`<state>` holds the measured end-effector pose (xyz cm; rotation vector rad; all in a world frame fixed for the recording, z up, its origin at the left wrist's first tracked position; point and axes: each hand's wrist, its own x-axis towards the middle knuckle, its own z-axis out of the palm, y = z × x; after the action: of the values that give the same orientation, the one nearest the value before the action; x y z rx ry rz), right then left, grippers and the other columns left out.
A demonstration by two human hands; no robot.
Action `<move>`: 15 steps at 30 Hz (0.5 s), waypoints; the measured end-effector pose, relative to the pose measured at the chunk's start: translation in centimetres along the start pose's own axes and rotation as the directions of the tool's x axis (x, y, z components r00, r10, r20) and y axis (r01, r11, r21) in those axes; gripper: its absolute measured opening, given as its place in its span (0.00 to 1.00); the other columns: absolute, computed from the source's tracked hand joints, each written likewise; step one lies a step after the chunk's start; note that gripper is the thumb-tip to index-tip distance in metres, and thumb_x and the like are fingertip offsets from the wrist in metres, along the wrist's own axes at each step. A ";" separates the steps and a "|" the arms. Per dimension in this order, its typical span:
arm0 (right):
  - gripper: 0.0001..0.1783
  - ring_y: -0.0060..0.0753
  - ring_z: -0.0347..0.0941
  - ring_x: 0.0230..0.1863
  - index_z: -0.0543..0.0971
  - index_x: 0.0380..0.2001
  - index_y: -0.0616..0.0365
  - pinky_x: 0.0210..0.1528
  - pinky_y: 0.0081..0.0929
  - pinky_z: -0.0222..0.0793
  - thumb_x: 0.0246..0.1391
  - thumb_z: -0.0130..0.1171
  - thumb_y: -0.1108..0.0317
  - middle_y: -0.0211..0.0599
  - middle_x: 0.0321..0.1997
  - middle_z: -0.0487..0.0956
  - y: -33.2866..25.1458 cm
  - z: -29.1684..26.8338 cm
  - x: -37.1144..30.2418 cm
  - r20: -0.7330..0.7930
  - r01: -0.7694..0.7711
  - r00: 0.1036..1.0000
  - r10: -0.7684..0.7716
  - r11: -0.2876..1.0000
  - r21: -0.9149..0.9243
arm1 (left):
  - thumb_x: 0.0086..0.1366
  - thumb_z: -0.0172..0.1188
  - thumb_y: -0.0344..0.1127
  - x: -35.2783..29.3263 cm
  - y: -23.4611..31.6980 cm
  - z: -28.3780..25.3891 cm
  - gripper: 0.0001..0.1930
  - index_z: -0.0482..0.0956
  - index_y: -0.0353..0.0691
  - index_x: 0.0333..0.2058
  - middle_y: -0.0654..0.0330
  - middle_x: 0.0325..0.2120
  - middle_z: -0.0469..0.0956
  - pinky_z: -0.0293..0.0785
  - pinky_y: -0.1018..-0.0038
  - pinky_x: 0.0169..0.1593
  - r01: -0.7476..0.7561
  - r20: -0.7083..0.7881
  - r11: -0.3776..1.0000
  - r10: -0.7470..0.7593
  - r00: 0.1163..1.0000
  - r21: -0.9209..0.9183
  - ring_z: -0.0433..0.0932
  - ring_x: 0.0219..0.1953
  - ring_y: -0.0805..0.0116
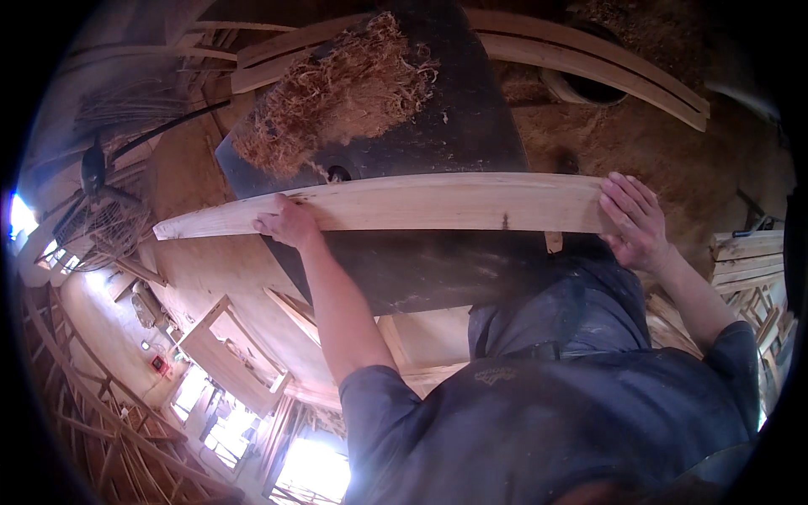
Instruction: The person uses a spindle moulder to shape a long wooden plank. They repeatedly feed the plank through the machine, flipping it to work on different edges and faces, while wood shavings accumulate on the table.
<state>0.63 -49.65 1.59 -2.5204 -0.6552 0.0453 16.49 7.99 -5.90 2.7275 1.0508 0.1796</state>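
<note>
A long pale wooden board (454, 202) lies crosswise over a dark machine table (471, 126), and both my hands hold it. My left hand (290, 222) is closed on its near edge, toward the left end, thumb and fingers over the top. Around the right end, my right hand (635, 220) wraps its fingers over the top face. A dark round fitting (338, 173) shows just past the board's far edge, close to my left hand; the board hides part of it. Beyond it, a heap of curly wood shavings (345, 93) covers the table's far left.
Long planks (589, 63) extend behind the table on both sides. At the right is a stack of cut timber (747, 257). A caged fan (94, 168) stands at the left, and a wooden frame (206, 341) is at lower left. Shavings litter the floor.
</note>
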 end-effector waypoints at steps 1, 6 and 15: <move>0.35 0.55 0.70 0.65 0.77 0.53 0.64 0.69 0.50 0.62 0.36 0.68 0.68 0.50 0.62 0.76 -0.3 0.1 0.7 0.006 -0.001 1.000 0.001 1.000 0.004 | 0.70 0.52 0.54 0.9 -1.1 0.3 0.38 0.64 0.15 0.57 0.32 0.68 0.51 0.54 0.55 0.70 -0.022 0.014 1.000 0.021 1.000 0.020 0.50 0.71 0.40; 0.35 0.55 0.70 0.65 0.77 0.53 0.64 0.68 0.50 0.63 0.35 0.69 0.69 0.50 0.62 0.76 -1.4 1.5 3.2 -0.007 0.023 1.000 -0.023 1.000 0.004 | 0.69 0.56 0.52 4.9 -6.1 1.7 0.37 0.64 0.15 0.57 0.29 0.68 0.49 0.52 0.56 0.71 -0.022 -0.016 0.999 0.021 1.000 -0.036 0.51 0.71 0.38; 0.37 0.51 0.71 0.65 0.78 0.52 0.62 0.68 0.47 0.63 0.29 0.71 0.72 0.47 0.62 0.76 -3.8 3.7 7.8 -0.010 0.021 1.000 -0.021 1.000 0.015 | 0.65 0.61 0.49 6.0 -3.0 -2.2 0.46 0.51 0.14 0.65 0.31 0.69 0.49 0.52 0.60 0.72 0.165 0.031 0.902 -0.167 0.985 -0.400 0.52 0.71 0.43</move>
<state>5.19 -41.45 1.11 -2.4979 -0.6751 0.0303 18.53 14.53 -4.25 2.2607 1.1017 0.3335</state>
